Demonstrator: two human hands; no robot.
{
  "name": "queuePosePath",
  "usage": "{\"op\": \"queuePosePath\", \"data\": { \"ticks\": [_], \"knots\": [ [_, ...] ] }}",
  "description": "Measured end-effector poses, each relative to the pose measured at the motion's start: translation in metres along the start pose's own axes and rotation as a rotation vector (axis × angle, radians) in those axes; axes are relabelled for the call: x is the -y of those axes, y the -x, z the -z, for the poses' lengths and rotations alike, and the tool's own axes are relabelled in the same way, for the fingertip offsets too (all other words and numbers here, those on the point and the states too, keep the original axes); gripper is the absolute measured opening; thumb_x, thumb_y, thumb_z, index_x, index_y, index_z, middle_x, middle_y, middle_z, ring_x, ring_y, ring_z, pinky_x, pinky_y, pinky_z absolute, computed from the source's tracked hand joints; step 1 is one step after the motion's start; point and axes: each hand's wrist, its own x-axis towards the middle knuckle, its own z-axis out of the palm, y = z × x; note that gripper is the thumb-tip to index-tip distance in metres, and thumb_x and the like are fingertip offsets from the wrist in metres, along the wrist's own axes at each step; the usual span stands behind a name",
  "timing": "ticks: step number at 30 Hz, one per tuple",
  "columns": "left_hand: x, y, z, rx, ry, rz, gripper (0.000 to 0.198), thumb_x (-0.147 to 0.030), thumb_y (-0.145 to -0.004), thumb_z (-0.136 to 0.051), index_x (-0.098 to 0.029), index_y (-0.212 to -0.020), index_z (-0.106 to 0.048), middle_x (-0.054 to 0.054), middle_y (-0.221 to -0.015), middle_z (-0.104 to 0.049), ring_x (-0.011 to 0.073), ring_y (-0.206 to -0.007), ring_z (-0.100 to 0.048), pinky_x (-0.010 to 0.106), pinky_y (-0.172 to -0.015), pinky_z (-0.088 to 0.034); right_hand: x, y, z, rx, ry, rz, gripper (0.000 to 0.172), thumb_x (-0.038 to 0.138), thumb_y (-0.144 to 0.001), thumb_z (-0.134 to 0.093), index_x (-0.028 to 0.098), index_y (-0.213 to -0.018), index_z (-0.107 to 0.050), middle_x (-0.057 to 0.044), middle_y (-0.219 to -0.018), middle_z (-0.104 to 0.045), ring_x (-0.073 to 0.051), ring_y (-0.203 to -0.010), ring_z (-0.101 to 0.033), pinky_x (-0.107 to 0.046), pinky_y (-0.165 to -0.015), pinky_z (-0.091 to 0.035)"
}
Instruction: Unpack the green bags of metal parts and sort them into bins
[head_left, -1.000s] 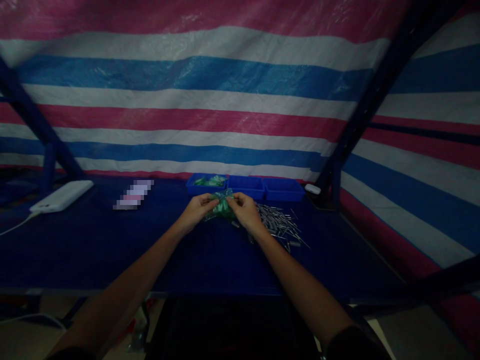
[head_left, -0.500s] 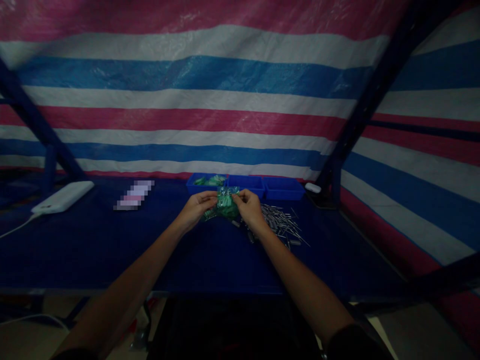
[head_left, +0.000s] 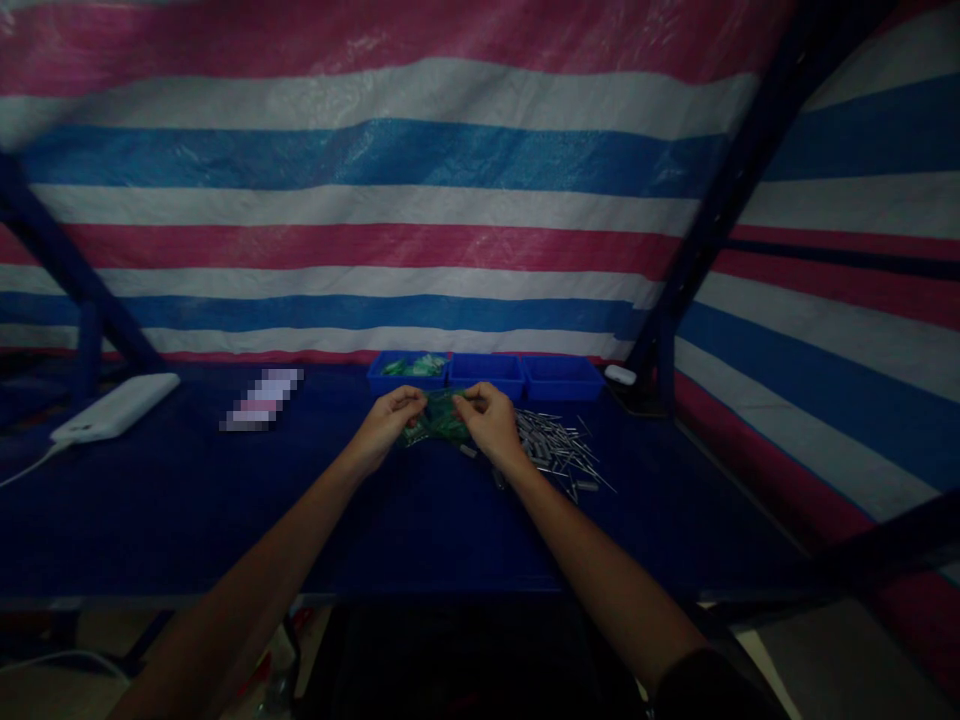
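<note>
A small clear plastic bag (head_left: pixel 441 402) with a green tint is stretched between my two hands above the table. My left hand (head_left: pixel 388 418) pinches its left side between thumb and fingers. On the opposite side, my right hand (head_left: pixel 489 418) grips it the same way. More green bags (head_left: pixel 454 432) lie just below and behind it, partly covered by my fingers. To the right of my right hand spreads a pile of thin metal rods and short grey cylinders (head_left: pixel 555 445). Dim light hides whether the held bag contains anything.
Three blue bins stand along the back: the left bin (head_left: pixel 405 383) holds green bags, beside the middle bin (head_left: pixel 487 368) and right bin (head_left: pixel 562 386). A white power bank (head_left: pixel 116 408) with a cable and a blurred-out item (head_left: pixel 262 400) lie left. A white case (head_left: pixel 620 375) sits back right.
The bag, upright and catching light before, now looks lower and flatter between my hands. Both hands still pinch it, and the view has shifted slightly.
</note>
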Motion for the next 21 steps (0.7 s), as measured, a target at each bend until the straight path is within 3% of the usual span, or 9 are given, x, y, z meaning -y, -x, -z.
{"op": "queuePosePath", "data": {
  "ticks": [5, 8, 11, 15, 18, 21],
  "knots": [
    [-0.002, -0.002, 0.001, 0.04, 0.245, 0.185, 0.025, -0.034, -0.074, -0.056, -0.012, -0.087, -0.059, 0.005, -0.069, -0.061, 0.012, -0.061, -0.057, 0.024, -0.059, -0.045, 0.005, 0.008, 0.003, 0.019, 0.112, 0.353, 0.009, 0.023, -0.071, -0.053, 0.017, -0.071, -0.06, -0.002, -0.078, -0.055, -0.012, -0.07, -0.054, -0.023, -0.064, -0.045],
    [-0.001, -0.001, 0.0, 0.002, 0.173, 0.073, 0.034, -0.023, -0.065, -0.066, -0.013, -0.096, -0.057, 0.002, -0.068, -0.061, 0.0111, -0.06, -0.058, 0.023, -0.06, -0.046, 0.007, 0.01, 0.003, 0.033, 0.203, 0.422, 0.015, 0.025, -0.075, -0.051, 0.017, -0.068, -0.062, -0.004, -0.08, -0.058, -0.013, -0.076, -0.055, -0.025, -0.072, -0.043],
    [0.002, 0.001, -0.001, -0.061, -0.044, -0.106, 0.044, -0.023, -0.062, -0.067, -0.016, -0.104, -0.054, -0.002, -0.065, -0.06, 0.0114, -0.06, -0.058, 0.023, -0.061, -0.046, 0.005, 0.009, 0.001, 0.016, 0.307, 0.343, 0.025, 0.028, -0.079, -0.048, 0.016, -0.063, -0.063, -0.004, -0.081, -0.06, -0.013, -0.075, -0.055, -0.025, -0.075, -0.04],
    [0.005, 0.007, -0.005, -0.121, -0.473, -0.396, 0.036, -0.028, -0.071, -0.06, -0.018, -0.105, -0.056, 0.002, -0.077, -0.066, 0.0155, -0.074, -0.062, 0.026, -0.07, -0.046, 0.002, 0.004, 0.0, 0.058, 0.436, 0.146, 0.039, 0.043, -0.08, -0.045, 0.015, -0.057, -0.061, -0.004, -0.067, -0.058, -0.014, -0.069, -0.052, -0.027, -0.071, -0.037],
    [0.002, 0.014, -0.01, -0.102, -0.693, -0.582, 0.024, -0.028, -0.074, -0.057, -0.02, -0.096, -0.062, 0.004, -0.086, -0.067, 0.0174, -0.081, -0.061, 0.029, -0.077, -0.044, 0.003, 0.002, 0.002, 0.143, 0.276, -0.048, 0.055, 0.056, -0.081, -0.033, 0.015, -0.055, -0.059, -0.001, -0.054, -0.052, -0.013, -0.057, -0.049, -0.025, -0.06, -0.035],
    [-0.004, 0.02, -0.017, 0.005, -0.726, -0.643, 0.012, -0.027, -0.074, -0.057, -0.021, -0.078, -0.067, 0.005, -0.084, -0.067, 0.0184, -0.082, -0.059, 0.031, -0.081, -0.042, 0.003, 0.0, 0.002, 0.17, 0.076, -0.158, 0.053, 0.057, -0.079, -0.035, 0.014, -0.059, -0.059, 0.002, -0.05, -0.049, -0.01, -0.05, -0.045, -0.021, -0.051, -0.032]
  ]
}}
